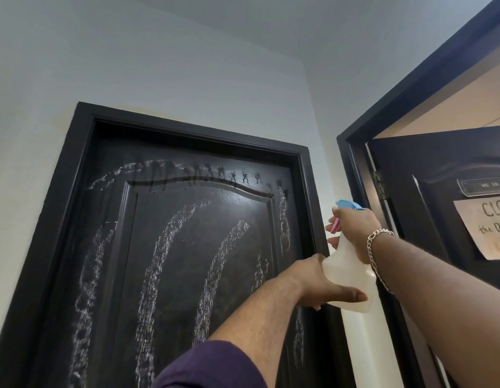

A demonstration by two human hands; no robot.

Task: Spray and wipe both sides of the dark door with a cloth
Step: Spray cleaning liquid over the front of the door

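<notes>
A dark panelled door (187, 261) fills the left and centre, shut in its dark frame. White chalky streaks curve over its panel, and wet drips run along the top. My right hand (355, 231) grips the neck of a translucent white spray bottle (349, 275) with a blue head and pink trigger, its nozzle pointing at the door's upper right. My left hand (319, 284) cups the bottle's body from the left and below, thumb across its front. No cloth is in view.
A second dark door (428, 208) stands ajar at the right in its own frame (355, 163). It carries a small plaque and a paper sign (487, 228). A narrow strip of white wall (363, 345) separates the two frames.
</notes>
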